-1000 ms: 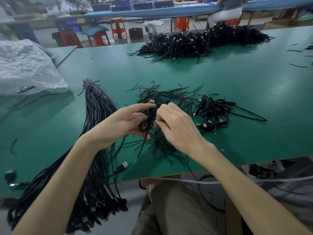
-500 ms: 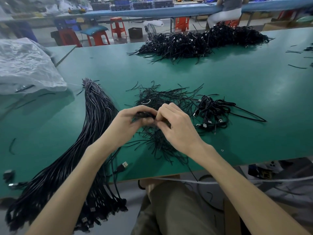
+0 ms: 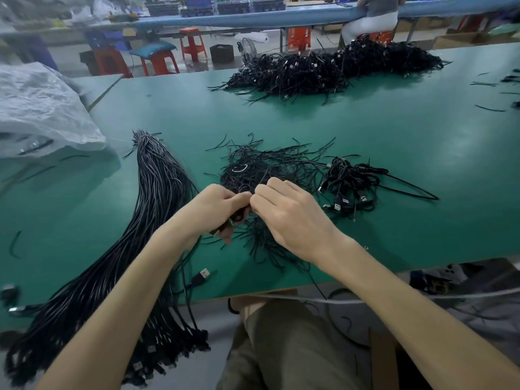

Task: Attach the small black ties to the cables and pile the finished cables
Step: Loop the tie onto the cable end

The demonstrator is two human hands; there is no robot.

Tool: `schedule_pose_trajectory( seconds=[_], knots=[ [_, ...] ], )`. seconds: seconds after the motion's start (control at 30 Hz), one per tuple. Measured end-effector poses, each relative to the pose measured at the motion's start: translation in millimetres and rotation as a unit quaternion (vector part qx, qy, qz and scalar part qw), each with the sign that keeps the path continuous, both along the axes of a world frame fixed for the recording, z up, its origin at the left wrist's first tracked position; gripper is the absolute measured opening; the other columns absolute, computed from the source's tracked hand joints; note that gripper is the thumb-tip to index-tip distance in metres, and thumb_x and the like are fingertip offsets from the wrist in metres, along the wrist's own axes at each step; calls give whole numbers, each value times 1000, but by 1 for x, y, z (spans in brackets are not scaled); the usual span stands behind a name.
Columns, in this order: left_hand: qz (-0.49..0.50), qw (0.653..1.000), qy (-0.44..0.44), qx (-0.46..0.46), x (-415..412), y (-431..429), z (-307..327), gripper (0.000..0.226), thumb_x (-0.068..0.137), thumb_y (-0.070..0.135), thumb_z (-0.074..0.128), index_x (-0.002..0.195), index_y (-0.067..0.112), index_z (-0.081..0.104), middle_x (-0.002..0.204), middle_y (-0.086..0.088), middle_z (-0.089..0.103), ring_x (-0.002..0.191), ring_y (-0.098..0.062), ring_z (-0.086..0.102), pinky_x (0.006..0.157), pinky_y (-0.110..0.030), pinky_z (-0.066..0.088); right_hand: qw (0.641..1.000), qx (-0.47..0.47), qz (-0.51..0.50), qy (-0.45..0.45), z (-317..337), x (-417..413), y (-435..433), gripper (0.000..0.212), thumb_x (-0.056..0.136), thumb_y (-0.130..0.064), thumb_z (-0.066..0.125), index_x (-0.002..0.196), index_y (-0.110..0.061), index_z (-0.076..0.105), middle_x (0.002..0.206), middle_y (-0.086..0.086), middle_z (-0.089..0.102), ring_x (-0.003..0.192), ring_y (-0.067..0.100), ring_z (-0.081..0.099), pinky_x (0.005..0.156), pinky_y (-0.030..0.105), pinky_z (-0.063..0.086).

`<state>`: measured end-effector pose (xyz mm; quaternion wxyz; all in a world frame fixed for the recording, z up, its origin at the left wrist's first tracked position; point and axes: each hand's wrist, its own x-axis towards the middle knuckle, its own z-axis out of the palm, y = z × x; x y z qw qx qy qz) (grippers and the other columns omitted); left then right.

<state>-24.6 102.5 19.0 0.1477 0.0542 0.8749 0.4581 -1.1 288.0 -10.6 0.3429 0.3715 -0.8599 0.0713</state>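
My left hand [image 3: 216,209] grips a coiled black cable [image 3: 239,216], mostly hidden inside its curled fingers. My right hand [image 3: 292,218] meets it fingertip to fingertip and pinches a thin black tie at the coil; the tie itself is barely visible. Both hands hover over a loose heap of black ties [image 3: 264,167] on the green table [image 3: 394,136]. To the right lies a small pile of tied cables [image 3: 351,184] with USB plugs. A long bundle of straight black cables [image 3: 152,209] runs along the left and hangs off the front edge.
A large heap of tied cables [image 3: 323,68] sits at the table's far side. A crumpled clear plastic bag [image 3: 39,108] lies at the left. A loose USB plug [image 3: 202,275] rests near the front edge. Stray ties dot the far right. Stools and a seated person are beyond.
My left hand has closed round the coiled cable and turned knuckles up. My right hand's fingertips have stayed against it, working at the coil. The piles have not moved.
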Motion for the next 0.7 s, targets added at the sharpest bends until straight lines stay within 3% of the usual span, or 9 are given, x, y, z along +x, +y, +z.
schedule_pose_trajectory(
  seconds=[0.1,0.2,0.33,0.4,0.5,0.57,0.7],
  knots=[
    [-13,1000,7,9,3,6,-3,49,107,37,50,69,8,58,54,3,50,47,-25,54,52,-27,49,999,-39,-1,-28,-5,1,4,10,95,-2,65,88,-6,61,86,7,59,82,28,55,73,40,51],
    [-15,999,19,36,5,8,-12,46,108,36,49,81,0,57,59,1,43,46,-21,42,42,-28,44,992,-78,-27,-91,-12,0,7,14,96,-19,70,97,-7,62,95,5,62,91,26,58,81,42,52],
    [-36,999,22,9,5,4,-19,36,107,38,49,93,12,70,63,-6,35,46,-16,32,39,-22,33,982,-82,-69,-158,-14,2,12,61,88,-41,75,136,-11,55,137,5,53,127,26,45,108,38,39],
    [-76,997,22,16,5,5,-19,33,107,34,51,88,13,68,59,-4,35,48,-19,31,40,-22,31,982,-45,-87,-161,-13,2,13,63,93,-41,69,147,-14,50,146,4,49,138,26,39,113,40,29],
    [-123,992,42,-3,5,5,-18,24,104,28,57,96,8,68,55,3,47,49,-17,41,44,-23,34,980,-38,-84,-179,-14,-1,18,45,97,-29,65,140,-16,57,131,-1,63,128,21,51,111,39,26],
    [-108,992,59,17,5,0,-17,20,103,26,60,107,10,72,59,7,60,52,-12,52,47,-21,40,970,-100,-75,-207,-13,-3,24,34,93,-30,70,124,-18,66,116,-5,68,112,15,56,104,35,31],
    [-16,996,55,66,0,-16,-20,27,106,33,53,109,12,70,93,-1,78,67,-16,71,55,-25,54,910,-268,-106,-299,-10,-15,40,19,91,-23,75,107,-16,70,104,-6,66,93,9,58,90,26,47]
  ],
)
